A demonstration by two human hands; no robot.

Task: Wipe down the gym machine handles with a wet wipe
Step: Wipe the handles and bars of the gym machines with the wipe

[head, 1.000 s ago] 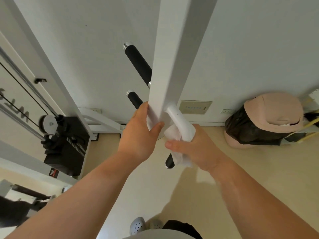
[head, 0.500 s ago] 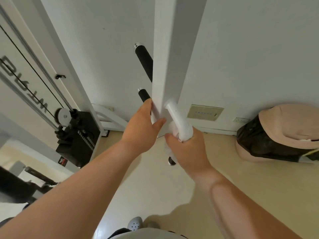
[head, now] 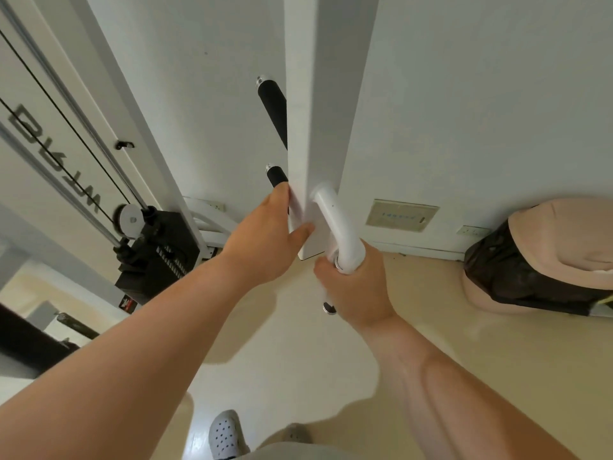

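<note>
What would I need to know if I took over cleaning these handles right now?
Left hand: grips the white beam at its end.
Right hand: curled round the near handle below its white tube; only the black tip shows. The wipe is hidden, probably in that fist.
Done: cannot tell which handles are clean.
Left: finish this handle, then probably the upper black handle and lower black handle behind the beam.
</note>
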